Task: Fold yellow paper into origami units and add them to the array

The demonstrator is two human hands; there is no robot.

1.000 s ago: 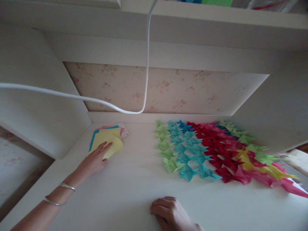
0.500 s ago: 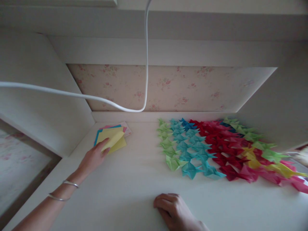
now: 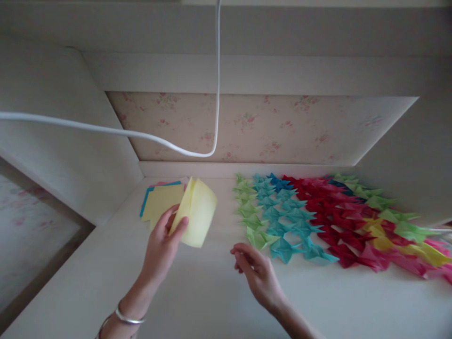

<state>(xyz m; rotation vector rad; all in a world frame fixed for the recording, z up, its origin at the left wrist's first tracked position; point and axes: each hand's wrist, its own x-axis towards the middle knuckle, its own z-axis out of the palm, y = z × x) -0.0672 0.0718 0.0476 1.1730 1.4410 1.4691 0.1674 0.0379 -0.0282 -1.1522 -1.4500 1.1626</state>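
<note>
Between the thumb and fingers of my left hand (image 3: 165, 245) is a curved sheet of pale yellow paper (image 3: 198, 214), lifted above the white tabletop (image 3: 197, 292). Whether it is one sheet or more I cannot tell. Behind that hand lies a stack of coloured paper squares (image 3: 160, 200), yellow on top with blue and pink edges showing. My right hand (image 3: 254, 273) hovers near the middle, fingers curled and thumb close to them, apart from the paper; no object shows in it. The nearest folded pieces to it are a light green one (image 3: 260, 238) and a turquoise one (image 3: 284, 249).
Rows of folded paper cranes (image 3: 328, 216) in green, turquoise, blue, red, pink and yellow cover the right side. A white cable (image 3: 158, 140) hangs across the view above the table. A flowered back panel (image 3: 261, 127) and white side walls (image 3: 399, 179) enclose the space.
My left hand has lifted yellow paper off the stack and brought it to the right, towards the middle. My right hand has risen from the tabletop and moved slightly forward.
</note>
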